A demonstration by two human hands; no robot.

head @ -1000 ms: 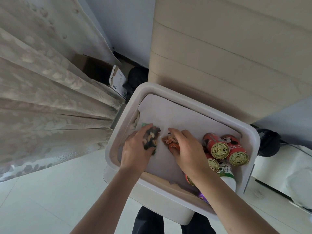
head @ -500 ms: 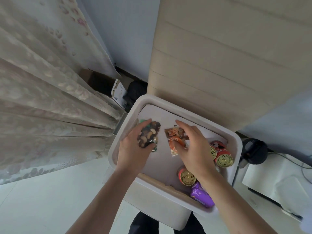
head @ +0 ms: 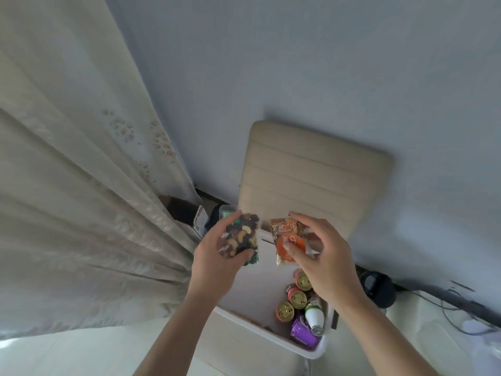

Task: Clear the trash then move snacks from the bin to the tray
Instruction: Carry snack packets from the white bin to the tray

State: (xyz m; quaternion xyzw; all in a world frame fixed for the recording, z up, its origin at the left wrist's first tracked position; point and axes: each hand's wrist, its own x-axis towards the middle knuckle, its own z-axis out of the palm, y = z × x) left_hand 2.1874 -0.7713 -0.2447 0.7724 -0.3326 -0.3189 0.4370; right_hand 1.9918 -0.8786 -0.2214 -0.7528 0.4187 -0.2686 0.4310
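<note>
Head view: pale wall, curtain [head: 67, 185] at left, beige chair [head: 311, 180] behind a white bin [head: 271, 335] on the floor. Left hand [head: 217, 261] grips a nut packet [head: 241, 238]; right hand [head: 322, 256] pinches an orange packet [head: 286, 242], both raised above the bin. Cans [head: 298, 299] remain inside. Step: moving snacks out; next, carry both to the tray, which is out of sight.

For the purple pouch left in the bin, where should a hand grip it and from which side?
Grip the purple pouch across its upper exposed face, coming straight down from above. It lies in the bin's near corner, walls close on two sides and a white bottle and cans beside it, so only the top looks open.
</note>
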